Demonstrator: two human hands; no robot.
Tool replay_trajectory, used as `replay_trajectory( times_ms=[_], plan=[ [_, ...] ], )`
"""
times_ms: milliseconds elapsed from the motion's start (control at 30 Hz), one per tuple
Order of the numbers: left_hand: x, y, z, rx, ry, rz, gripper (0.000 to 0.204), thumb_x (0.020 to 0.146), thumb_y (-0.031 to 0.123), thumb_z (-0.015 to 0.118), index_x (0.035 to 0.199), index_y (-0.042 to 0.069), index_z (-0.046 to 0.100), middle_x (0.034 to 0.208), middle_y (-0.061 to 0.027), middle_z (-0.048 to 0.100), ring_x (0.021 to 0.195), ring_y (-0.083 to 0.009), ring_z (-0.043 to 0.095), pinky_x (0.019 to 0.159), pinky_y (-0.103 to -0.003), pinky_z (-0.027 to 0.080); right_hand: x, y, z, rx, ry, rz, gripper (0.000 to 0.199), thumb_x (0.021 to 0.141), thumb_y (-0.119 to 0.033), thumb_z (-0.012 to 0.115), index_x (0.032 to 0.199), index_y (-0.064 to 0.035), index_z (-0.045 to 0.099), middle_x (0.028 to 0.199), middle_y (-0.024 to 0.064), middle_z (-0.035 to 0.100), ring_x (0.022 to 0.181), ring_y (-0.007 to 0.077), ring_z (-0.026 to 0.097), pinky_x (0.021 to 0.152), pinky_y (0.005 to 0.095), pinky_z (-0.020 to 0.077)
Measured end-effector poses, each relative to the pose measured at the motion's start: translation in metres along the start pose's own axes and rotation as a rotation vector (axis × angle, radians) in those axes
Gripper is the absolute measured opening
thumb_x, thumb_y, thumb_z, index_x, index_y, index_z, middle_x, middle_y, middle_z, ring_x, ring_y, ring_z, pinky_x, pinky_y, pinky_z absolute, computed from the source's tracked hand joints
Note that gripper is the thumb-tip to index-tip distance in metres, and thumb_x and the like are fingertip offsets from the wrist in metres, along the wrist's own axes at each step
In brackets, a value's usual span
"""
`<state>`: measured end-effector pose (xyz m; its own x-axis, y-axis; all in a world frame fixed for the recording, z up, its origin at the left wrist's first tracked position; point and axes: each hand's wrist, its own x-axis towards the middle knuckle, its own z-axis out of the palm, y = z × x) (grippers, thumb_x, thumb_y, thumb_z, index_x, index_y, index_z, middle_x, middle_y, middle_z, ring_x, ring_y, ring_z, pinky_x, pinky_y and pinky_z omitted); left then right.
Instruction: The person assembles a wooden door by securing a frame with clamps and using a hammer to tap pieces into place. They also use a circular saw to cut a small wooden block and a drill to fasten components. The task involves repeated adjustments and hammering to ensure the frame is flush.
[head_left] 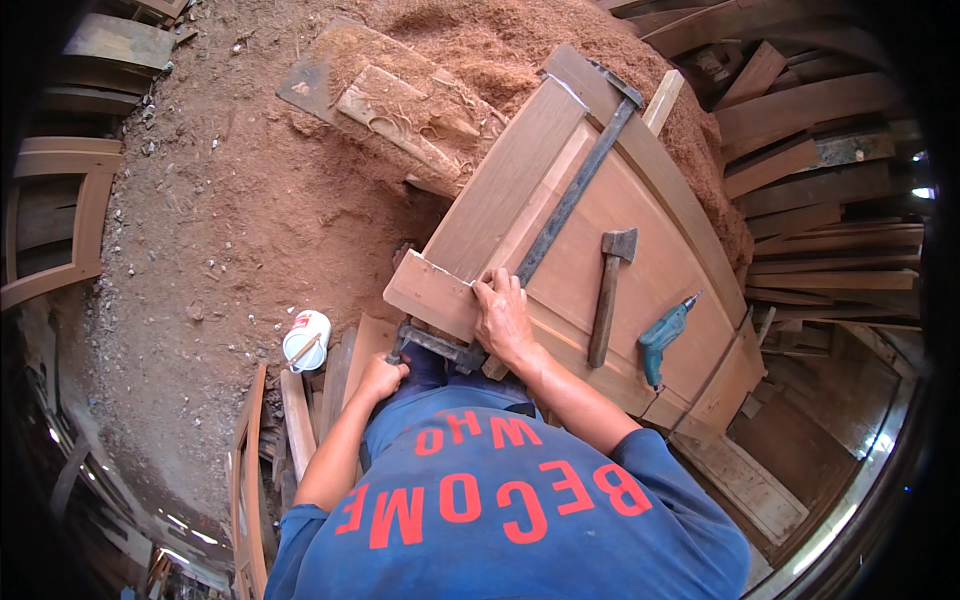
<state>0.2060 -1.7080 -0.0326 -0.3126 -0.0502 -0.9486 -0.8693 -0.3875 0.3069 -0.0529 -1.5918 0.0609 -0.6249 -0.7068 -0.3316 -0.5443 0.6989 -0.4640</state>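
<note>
A panelled wooden door (620, 290) lies in front of me, with a long dark metal bar clamp (580, 190) across it. My left hand (380, 378) is closed round the handle at the clamp's near end, close to my lap. On the door's near left corner rests my right hand (503, 318), its fingers bent and pressed together beside the clamp bar and a joint in the frame. Whatever those fingertips may pinch is hidden. A hatchet (606, 300) with a wooden handle lies on the panel, and right of it is a teal power drill (666, 340).
White tub (306, 340) with a stick across it stands at my left. Wood offcuts (410, 120) and a sawdust heap (440, 30) lie beyond the door. Stacked boards (830, 190) line the right; wooden frames (60, 220) stand at far left. A cord runs from the drill.
</note>
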Motion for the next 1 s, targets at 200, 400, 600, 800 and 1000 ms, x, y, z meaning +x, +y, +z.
replay_trajectory(
  times_ms=[200,400,600,800,1000],
  plan=[
    [0.006,-0.010,0.000,-0.025,-0.001,-0.005,0.020,0.078,0.007,0.067,0.097,0.003,0.067,0.062,-0.0027,0.059,0.047,-0.0127,0.053,0.045,-0.030,0.043,0.008,-0.023,-0.002,0.184,0.002,-0.045,0.044,0.077,0.007,0.054,0.113,-0.0108,0.071,0.116,0.0178,0.054,0.104,0.0372,0.052,0.086,0.0463,0.0452],
    [0.006,-0.007,-0.003,0.021,-0.036,-0.025,0.022,0.079,0.008,0.068,0.101,0.004,0.066,0.069,-0.0044,0.062,0.050,-0.0144,0.055,0.045,-0.031,0.044,0.053,-0.021,-0.010,0.136,0.034,-0.213,0.046,0.077,0.008,0.052,0.114,-0.0106,0.070,0.118,0.0188,0.053,0.107,0.0375,0.052,0.090,0.0466,0.0450],
    [0.015,-0.018,0.000,-0.037,-0.062,0.002,0.027,0.077,0.007,0.071,0.104,0.004,0.068,0.068,-0.0032,0.062,0.048,-0.0132,0.054,0.044,-0.030,0.044,0.122,0.031,-0.039,0.464,0.253,0.147,0.049,0.081,0.008,0.046,0.120,-0.0116,0.068,0.117,0.0177,0.050,0.111,0.0312,0.055,0.096,0.0379,0.0476],
    [0.014,-0.015,-0.007,0.002,-0.096,0.002,0.024,0.080,0.008,0.073,0.102,0.001,0.068,0.067,-0.0030,0.062,0.050,-0.0118,0.054,0.047,-0.029,0.045,0.175,0.133,-0.074,0.048,0.595,0.310,0.052,0.079,0.006,0.048,0.122,-0.0142,0.068,0.110,0.0187,0.050,0.105,0.0354,0.054,0.093,0.0429,0.0480],
    [0.012,-0.014,-0.014,0.057,-0.132,0.029,0.025,0.080,0.010,0.074,0.103,0.000,0.069,0.069,-0.0032,0.064,0.053,-0.0127,0.057,0.051,-0.029,0.047,0.224,0.135,-0.107,-0.071,0.620,0.294,0.050,0.078,0.006,0.052,0.119,-0.0152,0.069,0.111,0.0162,0.051,0.106,0.0369,0.052,0.092,0.0465,0.0468]
  ],
)
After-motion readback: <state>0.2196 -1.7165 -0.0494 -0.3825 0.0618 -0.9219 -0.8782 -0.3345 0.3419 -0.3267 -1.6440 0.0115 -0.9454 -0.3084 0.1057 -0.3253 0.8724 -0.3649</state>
